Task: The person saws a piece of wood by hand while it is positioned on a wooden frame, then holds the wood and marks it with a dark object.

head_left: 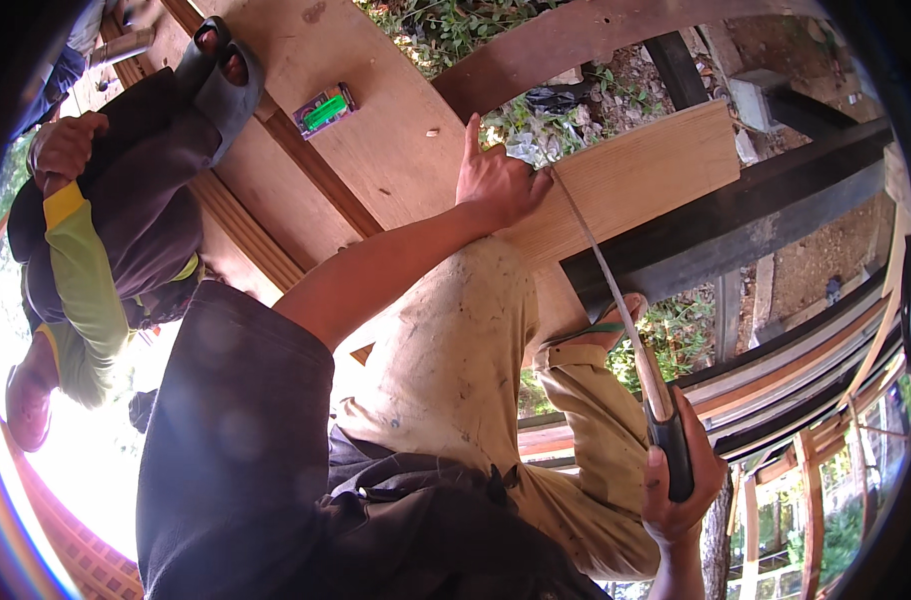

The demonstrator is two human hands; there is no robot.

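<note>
A wooden board (647, 172) juts out to the right over dark beams. My left hand (500, 187) rests on it near my raised knee, with the index finger stretched out and the others curled down at the board. In my right hand (687, 478), at lower right, is the black handle of a handsaw (630, 330). Its narrow blade runs up and left across the board, and the tip lies right beside my left hand's thumb side. Whether the teeth have cut into the wood cannot be made out.
Plywood sheets (375, 55) lie at upper left, bearing a small box with a green face (325, 110). Another person (85, 250) with yellow-green sleeves crouches at left. Dark beams (765, 190) frame gaps above ground with plants and rubble. Stacked planks (785, 385) lie at right.
</note>
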